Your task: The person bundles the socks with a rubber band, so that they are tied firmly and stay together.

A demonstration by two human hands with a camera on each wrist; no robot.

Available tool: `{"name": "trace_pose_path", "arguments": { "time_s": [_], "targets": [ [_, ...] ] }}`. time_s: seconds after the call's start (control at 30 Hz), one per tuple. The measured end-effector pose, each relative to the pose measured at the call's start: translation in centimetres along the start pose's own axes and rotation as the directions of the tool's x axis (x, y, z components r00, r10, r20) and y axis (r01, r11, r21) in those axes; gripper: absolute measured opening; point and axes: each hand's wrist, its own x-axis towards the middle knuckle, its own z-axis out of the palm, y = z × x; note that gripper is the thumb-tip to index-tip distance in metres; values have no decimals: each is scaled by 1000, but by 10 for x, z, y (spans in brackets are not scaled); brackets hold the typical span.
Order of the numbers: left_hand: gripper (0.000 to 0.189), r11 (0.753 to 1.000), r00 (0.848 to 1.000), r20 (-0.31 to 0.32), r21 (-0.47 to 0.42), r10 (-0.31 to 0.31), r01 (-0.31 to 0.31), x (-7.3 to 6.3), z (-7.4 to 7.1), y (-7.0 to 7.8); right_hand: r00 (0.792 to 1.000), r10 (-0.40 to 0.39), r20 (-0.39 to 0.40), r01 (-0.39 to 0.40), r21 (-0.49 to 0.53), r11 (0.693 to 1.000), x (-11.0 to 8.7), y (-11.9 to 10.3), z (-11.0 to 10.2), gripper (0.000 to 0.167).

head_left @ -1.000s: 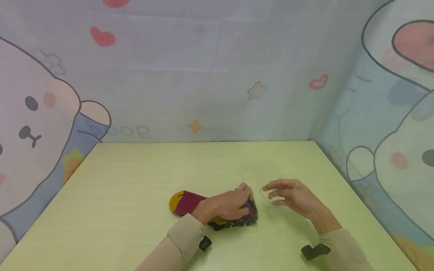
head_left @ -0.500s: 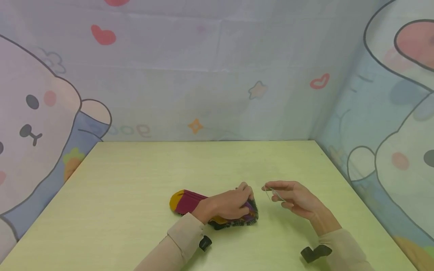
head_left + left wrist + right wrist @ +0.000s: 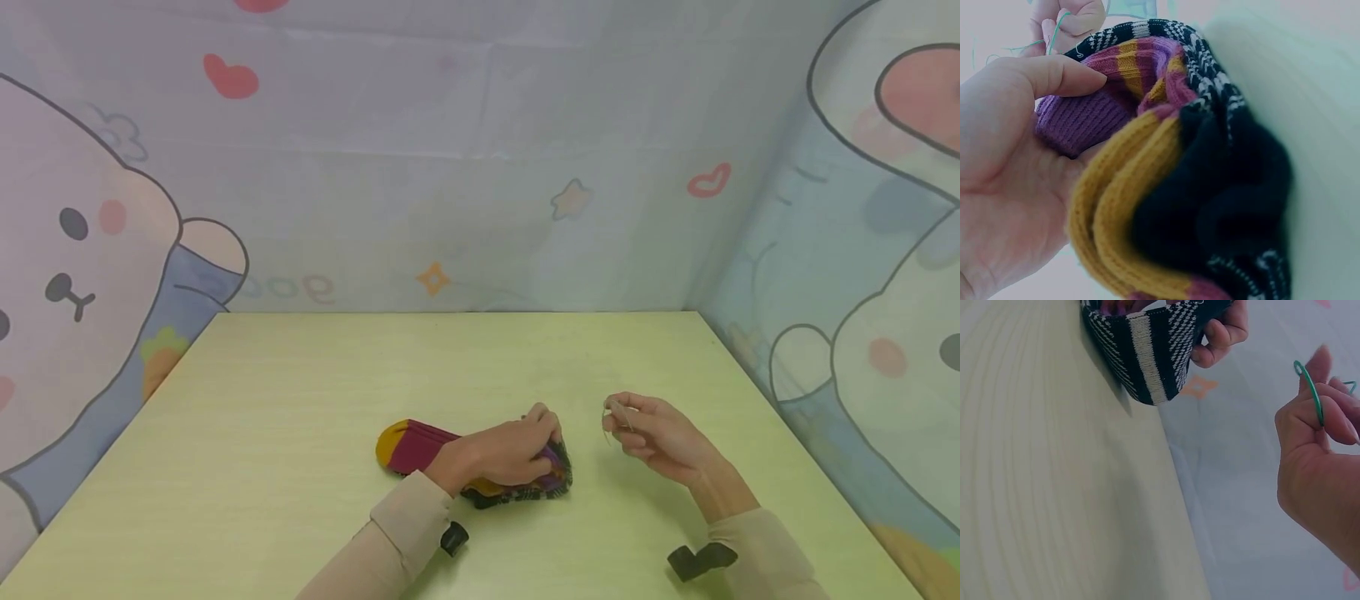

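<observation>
In the head view my left hand (image 3: 501, 452) grips a bundle of knitted socks at the middle of the table. One sock (image 3: 417, 447) is maroon with a yellow toe. The left wrist view shows folded yellow, maroon and purple ribbing beside a black sock with white pattern (image 3: 1219, 181), the thumb pressing the inner layers. To the right, apart from the socks, my right hand (image 3: 663, 437) is raised over the table. A thin green loop, like a rubber band (image 3: 1315, 397), is pinched in its curled fingers. In the right wrist view the black-and-white cuff (image 3: 1144, 359) faces it.
The pale yellow-green table (image 3: 300, 383) extends around the hands. Cloth walls (image 3: 480, 167) printed with cartoon animals, hearts and stars stand behind it and at both sides. Dark wrist cameras (image 3: 701, 561) sit at the sleeve cuffs.
My right hand has drawn slightly right, away from the socks, and its spread fingers have come together. The loop, earlier wide round the fingers, now looks narrower. My left hand and socks stay put.
</observation>
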Motion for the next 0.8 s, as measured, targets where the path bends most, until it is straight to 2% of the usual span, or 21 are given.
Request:
{"name": "trace_pose_path", "arguments": {
  "time_s": [0.4, 0.47, 0.53, 0.63, 0.7, 0.8],
  "targets": [
    [22, 1000, 1000, 2, 19, -2, 2, 2, 1, -2, 996, -14, -93, 11, -25, 1000, 0, -1, 4, 15],
    [23, 1000, 1000, 4, 14, -4, 4, 2, 1, -2, 995, -6, -98, 4, -21, 1000, -1, -1, 4, 11],
    [22, 1000, 1000, 2, 11, -4, 4, 2, 0, -1, 993, 22, -118, -31, -73, 997, -1, -1, 5, 11],
    [22, 1000, 1000, -8, 6, 5, -4, 2, -1, -2, 985, 68, -157, -96, -179, 979, 0, 0, 6, 18],
    [22, 1000, 1000, -17, -1, 18, -18, 2, -2, -2, 975, 93, -202, -145, -259, 955, 2, 0, 9, 25],
    [22, 999, 999, -28, -19, 40, -40, 2, -3, -3, 966, 103, -238, -174, -304, 937, 4, 3, 13, 43]
  ]
}}
